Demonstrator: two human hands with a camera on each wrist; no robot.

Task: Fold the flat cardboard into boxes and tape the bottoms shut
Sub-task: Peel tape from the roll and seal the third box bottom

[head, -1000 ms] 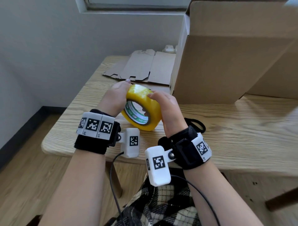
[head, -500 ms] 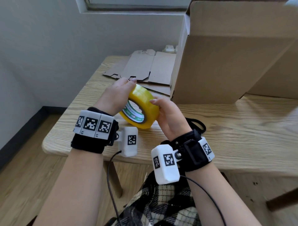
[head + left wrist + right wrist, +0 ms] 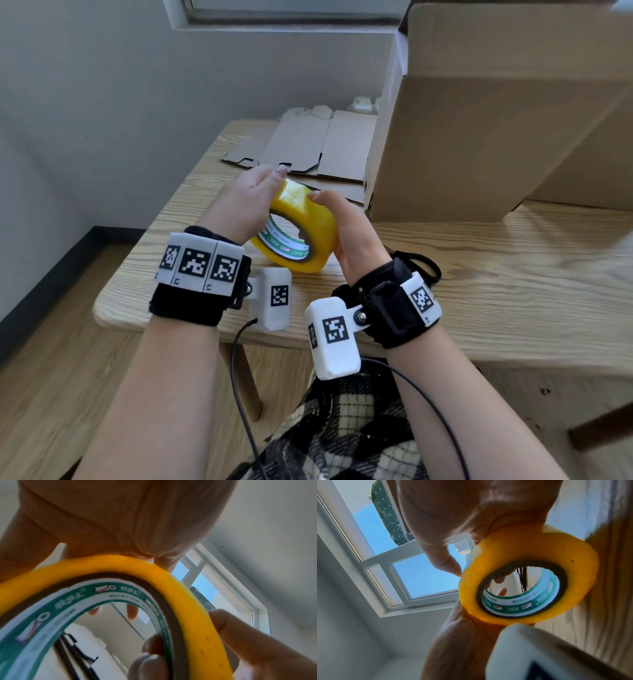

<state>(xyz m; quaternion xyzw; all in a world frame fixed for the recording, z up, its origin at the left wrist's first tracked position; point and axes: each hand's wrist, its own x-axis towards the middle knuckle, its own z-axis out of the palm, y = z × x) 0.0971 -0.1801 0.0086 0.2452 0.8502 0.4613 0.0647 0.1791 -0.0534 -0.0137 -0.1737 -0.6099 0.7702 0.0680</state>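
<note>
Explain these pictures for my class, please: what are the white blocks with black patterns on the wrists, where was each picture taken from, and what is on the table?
No machine here: a person works with bare hands. The patterned blocks are wrist-worn cameras and markers. The big picture comes from a head camera looking down; the other two look along each hand. Both the left hand and the right hand hold a yellow tape roll above the wooden table; right fingers reach into its core. On the table stand a folded cardboard box and, behind the hands, flat cardboard. The wrist views also show a window.
</note>
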